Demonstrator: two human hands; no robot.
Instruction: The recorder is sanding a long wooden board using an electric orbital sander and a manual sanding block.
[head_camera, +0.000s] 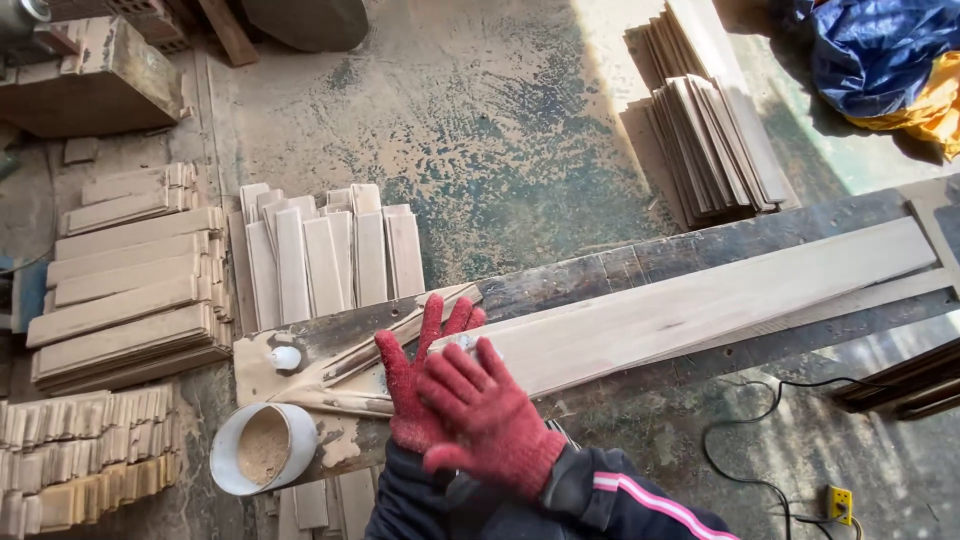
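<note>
White pot (232, 470) holds sawdust (262, 446), near red-gloved left hand (415, 385).

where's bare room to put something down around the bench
Free: the floor between the upright slats and the leaning boards. Crowded: plank stacks left, and the bench end, where gloved hands overlap on the long plank near the white tub.
</note>
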